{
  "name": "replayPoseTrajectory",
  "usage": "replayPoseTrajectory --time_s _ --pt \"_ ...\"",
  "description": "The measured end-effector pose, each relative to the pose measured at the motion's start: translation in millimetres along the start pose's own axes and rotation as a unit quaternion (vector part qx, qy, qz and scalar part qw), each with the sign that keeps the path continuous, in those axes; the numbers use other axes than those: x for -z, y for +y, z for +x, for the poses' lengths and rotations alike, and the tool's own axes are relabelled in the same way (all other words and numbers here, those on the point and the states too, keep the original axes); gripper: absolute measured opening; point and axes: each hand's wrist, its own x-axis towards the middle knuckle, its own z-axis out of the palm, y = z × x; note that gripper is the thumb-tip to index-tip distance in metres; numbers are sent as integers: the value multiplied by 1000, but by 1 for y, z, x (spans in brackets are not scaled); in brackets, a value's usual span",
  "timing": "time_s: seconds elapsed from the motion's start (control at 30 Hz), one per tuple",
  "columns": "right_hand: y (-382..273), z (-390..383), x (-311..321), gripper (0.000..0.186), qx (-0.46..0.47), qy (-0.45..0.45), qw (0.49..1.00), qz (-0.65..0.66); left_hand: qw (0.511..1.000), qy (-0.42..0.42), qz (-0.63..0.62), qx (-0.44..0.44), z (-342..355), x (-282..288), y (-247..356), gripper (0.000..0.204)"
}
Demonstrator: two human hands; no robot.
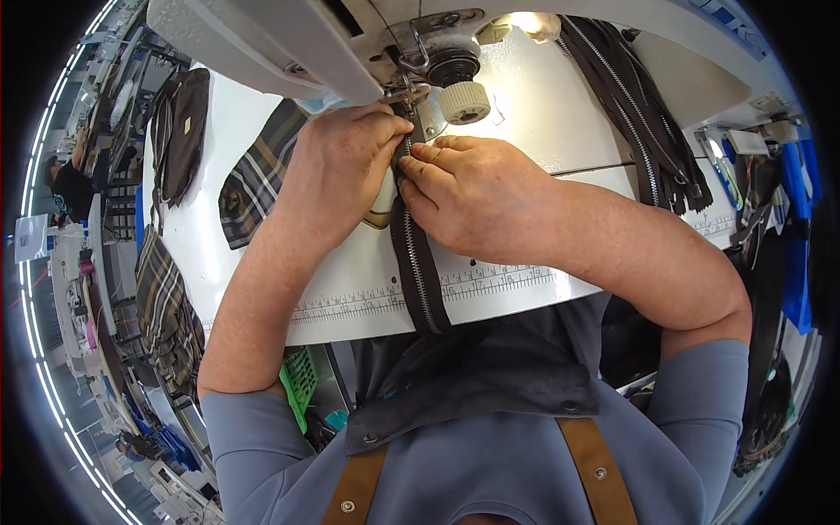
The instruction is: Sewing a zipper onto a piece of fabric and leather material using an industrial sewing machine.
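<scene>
A dark zipper (pixel 417 262) with metal teeth runs from under the needle area of a white sewing machine (pixel 262 44) toward me and over the table's front edge. My left hand (pixel 344 166) is closed on the zipper near the presser foot, thumb and fingertips pinched together. Right beside it, my right hand (pixel 472 188) grips the zipper's other edge with bent fingers. The fingertips of both hands nearly meet at the metal teeth. Whatever lies directly under the needle is mostly hidden by my left hand and the machine.
Several more dark zippers (pixel 626 105) lie at the right under the machine arm. Plaid fabric (pixel 262 175) and a dark brown piece (pixel 184 136) lie on the left. A ruler strip (pixel 507 280) runs along the front edge. A green basket (pixel 300 381) sits below the table.
</scene>
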Motion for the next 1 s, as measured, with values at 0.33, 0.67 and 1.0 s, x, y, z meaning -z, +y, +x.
replayPoseTrajectory --time_s 0.33,0.67,1.0 --pt "3 1 -7 17 -5 16 1000 -2 996 -3 83 -16 -4 -13 12 20" --pt "-4 1 2 16 -2 14 1000 -4 992 -16 120 21 -20 11 19 36" --pt "-3 0 3 15 13 0 1000 -5 988 -144 60 -21 -5 29 23 39"
